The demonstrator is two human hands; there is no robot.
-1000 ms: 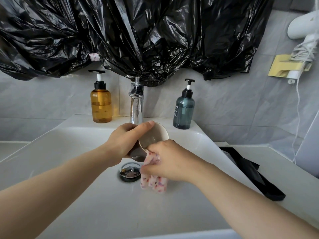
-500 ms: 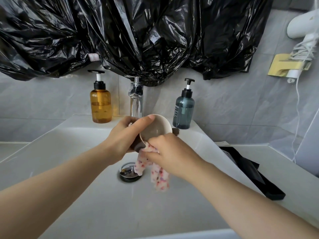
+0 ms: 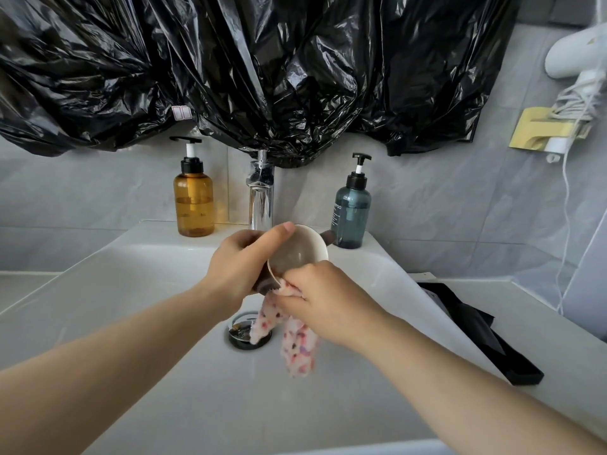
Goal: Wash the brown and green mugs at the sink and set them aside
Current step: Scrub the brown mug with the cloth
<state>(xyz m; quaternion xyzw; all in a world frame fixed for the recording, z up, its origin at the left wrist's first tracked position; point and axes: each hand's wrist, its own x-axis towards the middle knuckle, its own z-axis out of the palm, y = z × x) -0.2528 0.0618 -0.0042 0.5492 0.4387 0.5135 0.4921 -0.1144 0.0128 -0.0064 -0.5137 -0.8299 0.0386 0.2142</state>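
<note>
My left hand (image 3: 241, 269) grips the brown mug (image 3: 300, 249) over the white sink (image 3: 138, 290), below the chrome tap (image 3: 261, 195). The mug is tilted with its pale inside facing me and its handle pointing right. My thumb lies across its rim. My right hand (image 3: 323, 298) pinches a pink spotted cloth (image 3: 295, 339) against the mug's lower rim, and the loose end of the cloth hangs down over the drain (image 3: 239, 333). No green mug is in view.
An amber pump bottle (image 3: 193, 200) stands left of the tap and a blue-grey pump bottle (image 3: 351, 210) right of it. A black object (image 3: 483, 333) lies on the counter to the right. Black plastic sheeting (image 3: 262, 70) hangs above; a white hair dryer (image 3: 578, 57) hangs on the right wall.
Both hands have lifted the mug a little toward the tap. The handle now shows on the right, and the cloth has shifted along the lower rim and hangs longer.
</note>
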